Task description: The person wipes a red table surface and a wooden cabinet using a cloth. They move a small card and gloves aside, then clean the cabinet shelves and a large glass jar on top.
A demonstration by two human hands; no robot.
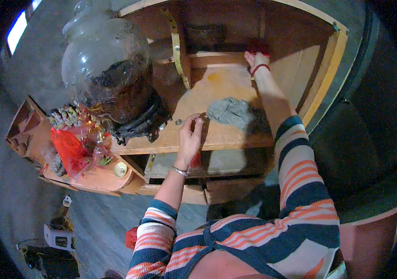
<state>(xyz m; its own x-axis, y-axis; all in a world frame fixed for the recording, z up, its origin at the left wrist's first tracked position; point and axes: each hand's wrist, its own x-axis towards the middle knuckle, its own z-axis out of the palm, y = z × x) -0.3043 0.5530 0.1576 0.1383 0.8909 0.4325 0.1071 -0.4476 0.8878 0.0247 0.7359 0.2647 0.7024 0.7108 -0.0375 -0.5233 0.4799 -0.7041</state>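
My right hand, with a red bead bracelet at the wrist, reaches to the back right of a wooden cabinet shelf and touches a dark red item; its grip there is partly hidden. Above the shelf's front part is my left hand, a metal bangle on its wrist, thumb and fingers curled close together. Whether something small is between them cannot be told. A crumpled grey cloth lies on the shelf just right of the left hand. Near its fingertips, on the left, is a small metallic-looking object.
A large glass jar with dark contents stands on a black stand at the left. Beyond it, a lower wooden surface holds a red plastic bag and a small round dish. An upright cabinet post divides the back.
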